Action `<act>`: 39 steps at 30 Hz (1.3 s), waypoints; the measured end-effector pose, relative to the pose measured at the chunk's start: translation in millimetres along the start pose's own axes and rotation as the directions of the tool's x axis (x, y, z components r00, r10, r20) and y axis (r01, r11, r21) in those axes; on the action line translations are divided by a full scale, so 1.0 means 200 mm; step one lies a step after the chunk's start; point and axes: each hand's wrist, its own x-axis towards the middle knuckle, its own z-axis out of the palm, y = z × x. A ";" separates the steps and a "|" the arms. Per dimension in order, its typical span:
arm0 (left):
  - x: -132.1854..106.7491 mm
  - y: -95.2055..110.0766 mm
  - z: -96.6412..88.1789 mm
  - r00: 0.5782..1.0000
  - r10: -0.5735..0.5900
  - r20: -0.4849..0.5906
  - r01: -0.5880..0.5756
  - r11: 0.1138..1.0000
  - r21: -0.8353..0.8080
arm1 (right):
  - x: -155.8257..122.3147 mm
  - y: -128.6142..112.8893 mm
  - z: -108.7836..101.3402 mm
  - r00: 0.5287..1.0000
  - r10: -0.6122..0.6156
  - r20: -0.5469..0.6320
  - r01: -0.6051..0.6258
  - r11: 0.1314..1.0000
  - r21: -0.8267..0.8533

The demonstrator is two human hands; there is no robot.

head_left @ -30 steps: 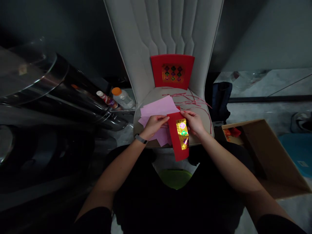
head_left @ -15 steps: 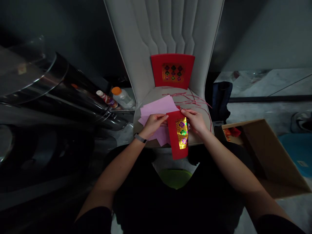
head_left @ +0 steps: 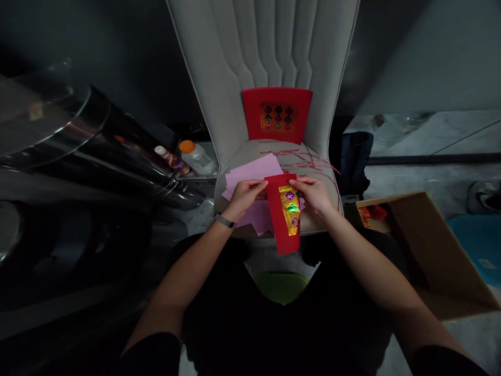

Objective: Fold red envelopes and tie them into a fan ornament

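A long red envelope (head_left: 282, 219) with a gold foil panel of coloured diamonds hangs upright in front of me, over the front edge of a grey chair seat (head_left: 250, 152). My left hand (head_left: 245, 196) pinches its top left corner. My right hand (head_left: 313, 194) pinches its top right edge. Under my hands a loose pile of pink paper sheets (head_left: 252, 175) lies on the seat.
A second red envelope (head_left: 277, 115) leans against the chair back, with thin red strings (head_left: 303, 156) in front of it. Two bottles (head_left: 188, 155) lie to the left by dark shiny cylinders (head_left: 97, 151). An open cardboard box (head_left: 426, 245) stands at the right. A green object (head_left: 279, 286) shows below.
Both hands have lifted the red envelope a little up and to the left. Its gold panel has turned slightly edge-on and looks narrower.
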 end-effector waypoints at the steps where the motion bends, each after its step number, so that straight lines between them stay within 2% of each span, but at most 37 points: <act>1: 0.00 0.00 0.00 1.000 0.005 -0.012 -0.004 1.000 0.001 | 0.00 0.00 0.00 0.999 0.036 0.030 -0.036 0.999 -0.016; 4: 0.02 0.00 -0.01 0.998 0.020 -0.054 -0.019 1.000 0.009 | 0.00 0.00 0.00 0.986 0.135 0.094 -0.129 0.989 -0.072; 9: 0.04 -0.01 -0.02 0.997 0.017 -0.070 -0.018 1.000 -0.005 | 0.01 0.02 0.01 0.997 0.076 0.015 -0.075 0.994 -0.076; 16: 0.02 -0.01 -0.04 0.991 -0.091 0.097 0.091 0.996 0.003 | 0.03 0.03 0.00 1.000 0.015 -0.026 -0.016 0.999 -0.039; 28: 0.02 -0.03 -0.02 0.995 -0.089 0.033 0.088 0.995 0.047 | 0.02 0.03 0.00 1.000 0.006 -0.015 -0.005 1.000 0.008; 34: 0.01 -0.03 -0.02 0.997 -0.071 0.016 0.070 0.995 0.067 | 0.03 0.04 0.00 0.995 -0.078 -0.056 0.080 0.996 0.038; 39: 0.01 -0.02 0.00 1.000 -0.019 -0.013 0.020 0.997 0.078 | 0.02 0.03 -0.01 0.999 0.001 0.033 -0.001 1.000 0.023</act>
